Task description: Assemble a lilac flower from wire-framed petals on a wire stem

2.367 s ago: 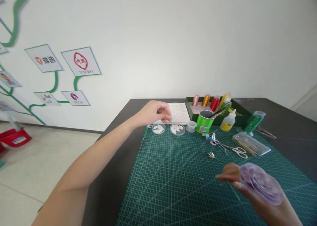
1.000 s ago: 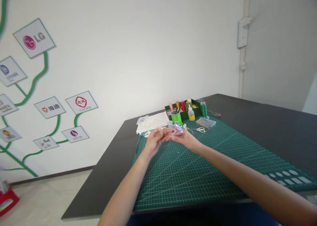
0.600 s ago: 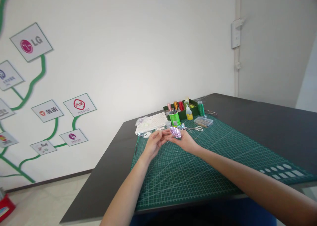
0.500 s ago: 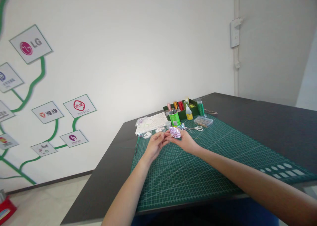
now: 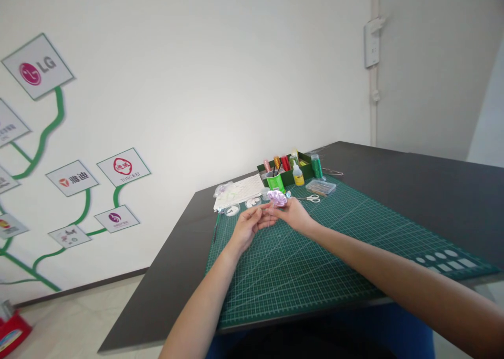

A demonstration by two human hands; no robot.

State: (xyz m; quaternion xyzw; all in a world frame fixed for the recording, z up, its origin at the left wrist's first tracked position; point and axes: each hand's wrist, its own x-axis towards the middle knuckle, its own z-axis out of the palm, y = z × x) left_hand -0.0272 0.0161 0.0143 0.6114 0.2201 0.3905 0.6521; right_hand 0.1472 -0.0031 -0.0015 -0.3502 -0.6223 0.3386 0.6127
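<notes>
A lilac artificial flower (image 5: 277, 198) with layered, shiny petals is held up over the green cutting mat (image 5: 299, 275). My right hand (image 5: 296, 215) is closed around the flower's underside, its fingertips beneath the petals. Just left of it, my left hand (image 5: 249, 226) has thumb and fingers pinched together, meeting the right fingertips below the bloom. Whatever lies between the left fingers is too small or hidden to make out. Behind the flower, white-handled scissors (image 5: 314, 198) and shallow clear dishes with white pieces, one dish (image 5: 232, 210) at the left, rest on the mat.
A green tray (image 5: 306, 162) of coloured spools stands at the back. Before it are a green can (image 5: 275, 182) with dark sticks, a yellow-labelled bottle (image 5: 298, 175), a green glitter tube (image 5: 316, 167) and a clear case (image 5: 321, 187). White embossed sheets (image 5: 246, 188) lie left.
The flower has tipped, so its face shows more from the side. Both hands stay together beneath it, with the left fingers slightly shifted. The camera view has moved a little.
</notes>
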